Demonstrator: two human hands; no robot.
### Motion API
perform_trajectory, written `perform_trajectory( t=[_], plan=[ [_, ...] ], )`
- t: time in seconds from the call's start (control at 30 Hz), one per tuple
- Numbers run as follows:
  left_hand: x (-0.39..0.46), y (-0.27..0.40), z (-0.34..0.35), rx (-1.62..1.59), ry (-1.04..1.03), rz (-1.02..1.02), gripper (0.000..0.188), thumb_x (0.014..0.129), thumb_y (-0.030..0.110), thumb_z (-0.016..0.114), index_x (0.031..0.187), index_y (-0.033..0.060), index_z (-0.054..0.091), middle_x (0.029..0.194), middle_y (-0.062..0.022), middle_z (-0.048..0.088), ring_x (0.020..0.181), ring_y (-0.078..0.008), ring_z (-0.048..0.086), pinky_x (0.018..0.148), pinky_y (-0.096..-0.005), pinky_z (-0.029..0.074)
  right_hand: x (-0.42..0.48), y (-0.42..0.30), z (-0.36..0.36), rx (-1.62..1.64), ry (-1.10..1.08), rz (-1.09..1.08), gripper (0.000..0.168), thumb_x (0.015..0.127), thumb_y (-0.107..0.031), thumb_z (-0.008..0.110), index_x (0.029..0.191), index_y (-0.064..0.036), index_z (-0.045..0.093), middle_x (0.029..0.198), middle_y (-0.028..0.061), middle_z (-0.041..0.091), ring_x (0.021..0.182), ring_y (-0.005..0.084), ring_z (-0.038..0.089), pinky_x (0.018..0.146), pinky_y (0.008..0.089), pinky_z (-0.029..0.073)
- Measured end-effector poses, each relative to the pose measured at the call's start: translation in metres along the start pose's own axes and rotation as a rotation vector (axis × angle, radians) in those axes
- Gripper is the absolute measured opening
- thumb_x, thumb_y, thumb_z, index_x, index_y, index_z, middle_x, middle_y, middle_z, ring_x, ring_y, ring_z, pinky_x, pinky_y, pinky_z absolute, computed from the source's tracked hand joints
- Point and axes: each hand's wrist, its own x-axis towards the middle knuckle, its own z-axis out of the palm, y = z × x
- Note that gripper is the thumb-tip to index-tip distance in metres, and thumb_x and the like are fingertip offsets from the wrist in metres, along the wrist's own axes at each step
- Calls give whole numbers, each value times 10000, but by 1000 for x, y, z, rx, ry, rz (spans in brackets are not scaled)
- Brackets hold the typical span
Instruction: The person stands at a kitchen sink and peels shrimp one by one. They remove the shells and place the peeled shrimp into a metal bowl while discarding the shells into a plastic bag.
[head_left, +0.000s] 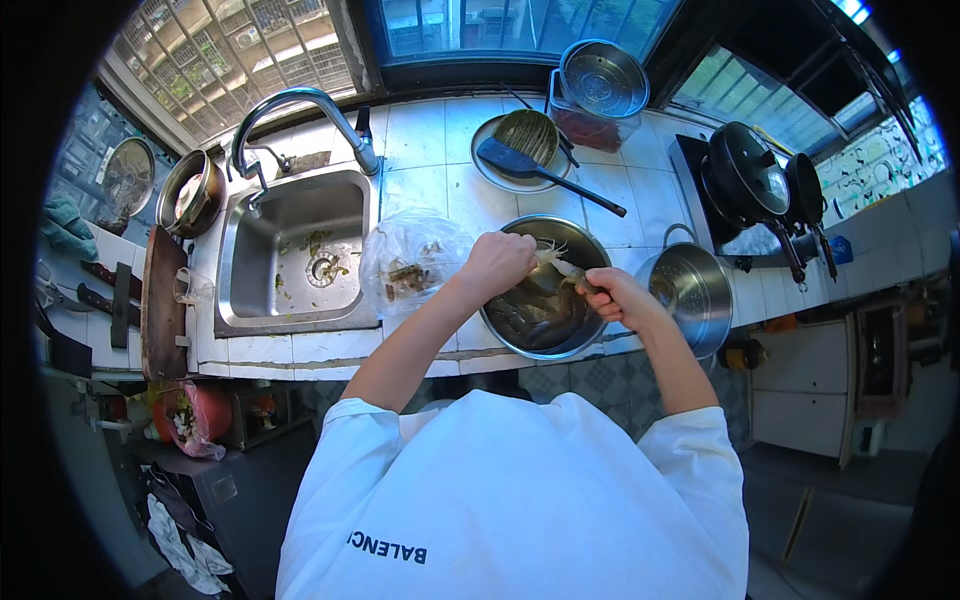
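Over a steel bowl (606, 259), my two hands hold a raw shrimp (568, 270) between them. My right hand (619, 295) grips its darker end, with the thumb along the top. At the pale end with thin legs, my left hand (499, 262) is closed with the fingertips pinched together; the fingers hide exactly what they grip. More grey-brown shrimp (536, 319) lie in the bowl beneath, apparently in liquid. Left of the bowl, a clear plastic bag (390, 247) holds brownish scraps.
A steel sink (259, 247) with green scraps is on the left. Behind the bowl, a black spatula (570, 186) lies across a plate (499, 180). A perforated steel pot (709, 300) stands close right, near the counter's front edge. Pans (742, 176) sit on the cooktop. Knives (105, 300) lie far left.
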Motion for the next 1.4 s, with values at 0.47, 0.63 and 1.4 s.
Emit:
perform_trajectory(
  t=[0.47, 0.63, 1.4],
  plan=[
    [-69, -71, -47, 4, 56, -338, 240, 853, 252, 518, 838, 19, 574, 763, -180, 643, 737, -365, 629, 670, -459, 490, -8, -5, 8, 27, 7, -17, 272, 942, -273, 418, 874, -29, 518, 514, -57, 367, 368, 26, 238, 331, 192, 179],
    [-94, -120, -21, 74, -80, -559, 140, 791, 118, 576, 877, 7, 575, 825, -191, 625, 770, -360, 635, 682, -454, 500, 7, 3, 24, 39, -84, -91, 222, 975, -234, 397, 940, -58, 526, 618, -35, 430, 439, 36, 294, 386, 179, 231],
    [-20, 11, 95, -1281, 105, -443, 221, 953, 171, 466, 1096, 10, 514, 930, -77, 574, 847, -131, 542, 761, -292, 463, 67, 52, 48, 437, -147, 17, 318, 984, -369, 363, 833, -122, 495, 595, -17, 410, 438, 76, 311, 395, 209, 280]
  ],
)
